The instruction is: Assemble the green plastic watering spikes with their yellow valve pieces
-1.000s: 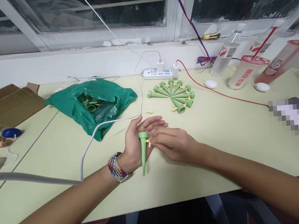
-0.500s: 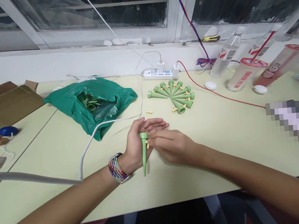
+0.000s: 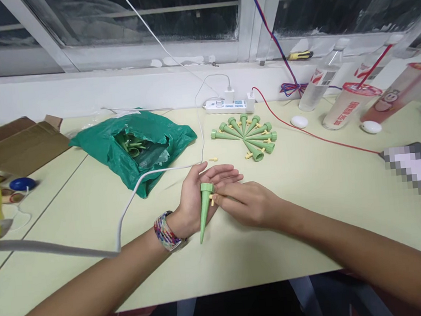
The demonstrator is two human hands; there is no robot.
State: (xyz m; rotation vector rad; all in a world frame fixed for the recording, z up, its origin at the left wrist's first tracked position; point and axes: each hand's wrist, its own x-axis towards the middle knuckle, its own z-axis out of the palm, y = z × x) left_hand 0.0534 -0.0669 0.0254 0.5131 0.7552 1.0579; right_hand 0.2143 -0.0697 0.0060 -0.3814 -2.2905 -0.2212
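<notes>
A green plant watering spike [image 3: 205,210], tip pointing toward me, lies against the palm of my left hand [image 3: 192,199]. That hand is turned up with its fingers stretched out, not wrapped round the spike. My right hand [image 3: 253,203] pinches a small yellow valve [image 3: 211,197] at the spike's side, just below its cap; the fingertips partly hide the valve. Beyond my fingers, another yellow piece [image 3: 213,159] lies loose on the table. Farther back, several green spikes with yellow valves form a fan [image 3: 243,138], their tips meeting at the middle.
A torn green bag [image 3: 102,143] at the left holds more spikes. A white cable [image 3: 153,172] runs close past my left hand. Behind are a power strip [image 3: 224,106] and a red cable [image 3: 315,138]. A bottle [image 3: 319,79] and drink cups [image 3: 349,106] stand at right; cardboard [image 3: 21,145] lies far left.
The spike's tip has swung slightly left and its cap tilts more toward my right hand. Both hands keep nearly the same pose; the whole view has shifted a little.
</notes>
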